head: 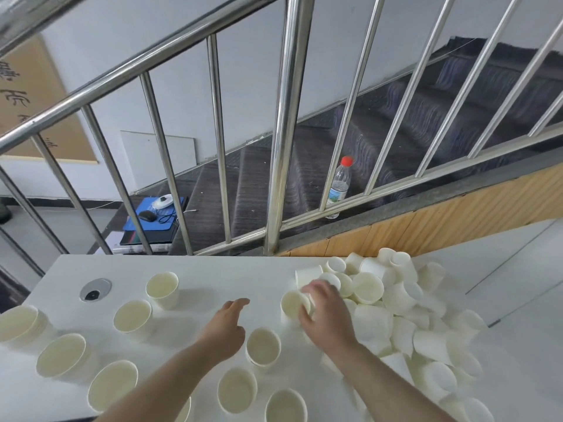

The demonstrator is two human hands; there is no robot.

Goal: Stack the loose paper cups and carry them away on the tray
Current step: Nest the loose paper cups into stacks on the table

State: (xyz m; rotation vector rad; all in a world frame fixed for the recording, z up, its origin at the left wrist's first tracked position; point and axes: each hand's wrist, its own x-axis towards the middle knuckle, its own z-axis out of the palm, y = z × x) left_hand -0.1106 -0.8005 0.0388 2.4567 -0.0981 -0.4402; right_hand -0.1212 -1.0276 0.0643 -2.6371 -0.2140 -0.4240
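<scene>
A big heap of loose white paper cups (396,303) lies on the right side of the white table (213,278). My right hand (326,312) is at the heap's left edge, its fingers closed around one cup (294,304) that lies on its side with its mouth facing left. My left hand (227,324) hovers over the table's middle, fingers apart and holding nothing. Several upright cups and short stacks stand on the left and near side, among them a cup (263,347) just below my left hand and a stack (65,354) at the left. No tray is in view.
A steel stair railing (286,123) runs right behind the table's far edge. A plastic water bottle (338,187) with a red cap stands on the stairs beyond it. A round cable grommet (95,289) sits in the table's far left corner.
</scene>
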